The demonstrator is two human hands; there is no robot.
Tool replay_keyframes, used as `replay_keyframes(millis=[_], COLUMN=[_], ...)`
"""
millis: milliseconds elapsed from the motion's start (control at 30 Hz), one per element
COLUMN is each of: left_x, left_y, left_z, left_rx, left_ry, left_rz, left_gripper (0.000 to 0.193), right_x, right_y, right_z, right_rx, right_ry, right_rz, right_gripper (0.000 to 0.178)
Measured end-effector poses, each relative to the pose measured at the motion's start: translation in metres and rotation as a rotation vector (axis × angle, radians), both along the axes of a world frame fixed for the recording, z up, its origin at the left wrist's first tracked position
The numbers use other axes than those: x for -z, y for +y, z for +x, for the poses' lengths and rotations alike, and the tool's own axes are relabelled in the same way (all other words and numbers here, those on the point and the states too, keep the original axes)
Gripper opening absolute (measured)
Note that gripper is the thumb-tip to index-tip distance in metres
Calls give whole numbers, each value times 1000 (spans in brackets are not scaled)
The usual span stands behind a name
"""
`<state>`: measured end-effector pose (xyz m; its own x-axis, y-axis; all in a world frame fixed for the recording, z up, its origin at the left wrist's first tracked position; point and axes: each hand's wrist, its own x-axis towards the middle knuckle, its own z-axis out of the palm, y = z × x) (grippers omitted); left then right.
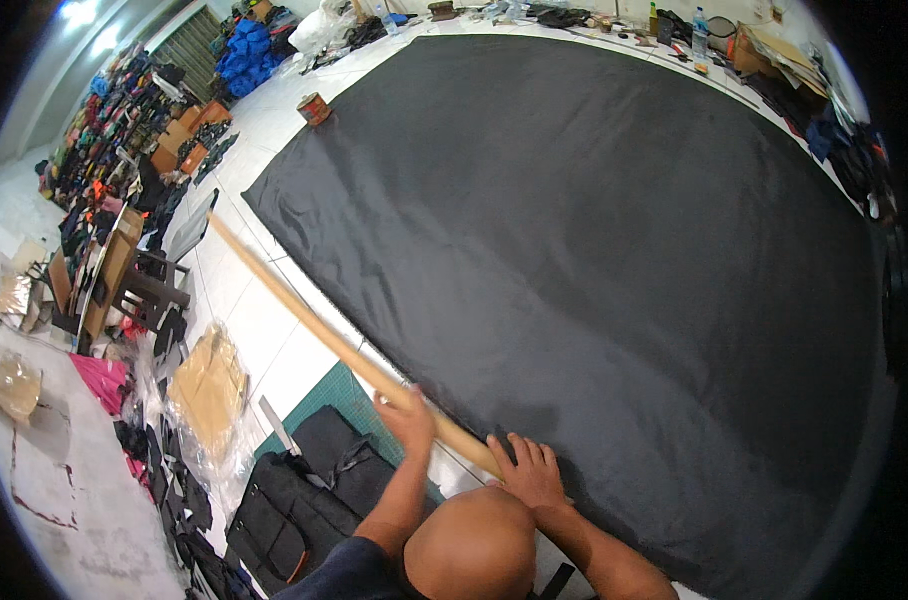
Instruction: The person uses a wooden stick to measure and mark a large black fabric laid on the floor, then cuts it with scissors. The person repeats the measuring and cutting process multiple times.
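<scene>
A long tan cardboard tube (319, 325) lies slantwise along the left edge of a large black fabric sheet (614, 230) spread on the floor. My left hand (408, 422) is closed around the tube toward its near end. Farther down the tube, my right hand (532, 472) rests with its fingers stretched out over it and toward the fabric edge. The tube's nearest end is hidden around my right hand. Shiny creases run across the sheet's left part.
Left of my arm, a black bag (304, 490) lies on a green cutting mat (336, 398) beside a metal ruler (279, 425). A plastic-wrapped brown package (210, 385) is farther left. A small round tin (314, 109) sits at the sheet's far left corner. Fabric piles (114, 130) line the left.
</scene>
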<state>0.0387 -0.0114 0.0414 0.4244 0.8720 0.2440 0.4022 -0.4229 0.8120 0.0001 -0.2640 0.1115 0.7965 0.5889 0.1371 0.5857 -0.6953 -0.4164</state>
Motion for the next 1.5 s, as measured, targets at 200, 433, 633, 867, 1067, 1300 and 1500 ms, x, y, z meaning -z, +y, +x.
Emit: replay_keyframes(millis=[200,433,633,867,1067,1300,1500], left_x=[-33,7,31,40,33,33,49], left_y=[-75,-38,-13,7,29,30,14], left_z=[24,9,-2,-5,33,103,108], left_rx=[284,224,329,315,261,465,558], left_ry=[-161,83,144,68,120,550,629], left_rz=[-427,-2,5,-130,215,441,452], left_gripper=[75,54,52,47,43,70,79], right_x=[23,50,64,56,59,58,61], right_y=[-17,-78,-89,-102,-102,-95,-107], right_z=[4,39,28,7,2,46,57], right_rx=[127,149,104,24,151,290,448], right_ry=[224,76,-24,114,43,37,101], right_rz=[-10,6,-171,-161,-137,-131,-183], right_gripper=[62,62,56,58,57,56,57])
